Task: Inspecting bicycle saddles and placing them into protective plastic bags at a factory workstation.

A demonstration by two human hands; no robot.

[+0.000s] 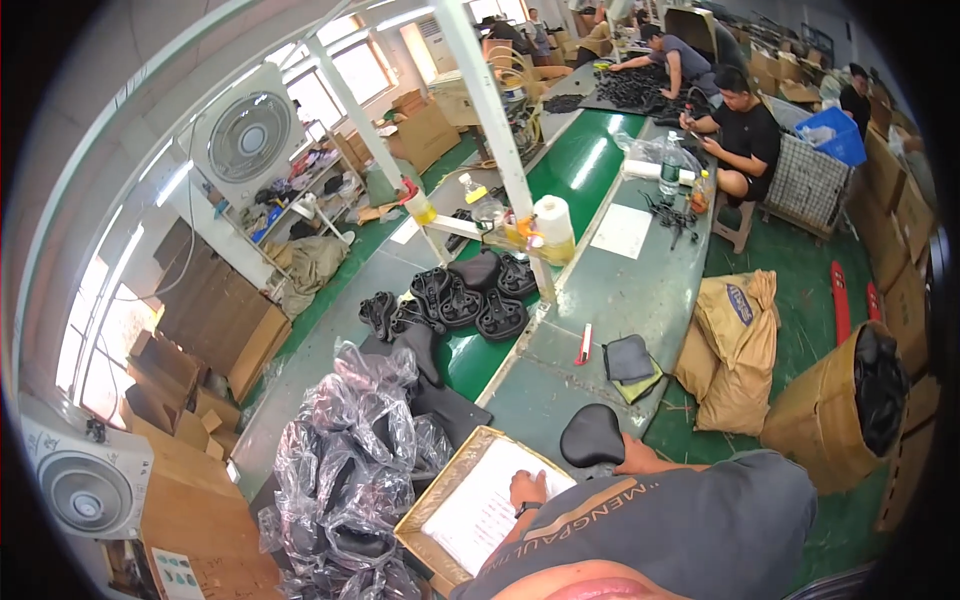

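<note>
Saddle (591,436): black, sitting on the bench (540,395) just beside the box, right hand touching it. Looks like a padded top on a stiff base, so I'd guess fairly light, slightly squishy, not fragile. Smooth cover might get slippery.
Grab spot: I'd go fingers under the firm edge, thumb on top, rather than squeezing the padding.
Right hand (637,456): at the saddle's right side. Can't tell if it's properly gripping or just resting, since some fingers are hidden.
Left hand (527,488): lying over the paper, dark band on the wrist. Can't tell if it's pinching anything.
Paper (466,512): white, printed, in the box. Probably limp and easy to crease, so lift by a corner.
Box (428,562): brown, open-topped, probably cardboard.
Wrapped saddles (345,470): big pile left of the box. That clear plastic will likely slide around.
Cloths (630,362): grey and green, on the bench past the saddle.
Bare saddles (460,303): black bunch farther up, several showing undersides.
Co-worker (745,135): 1 person seated way up the bench, black top.
</note>
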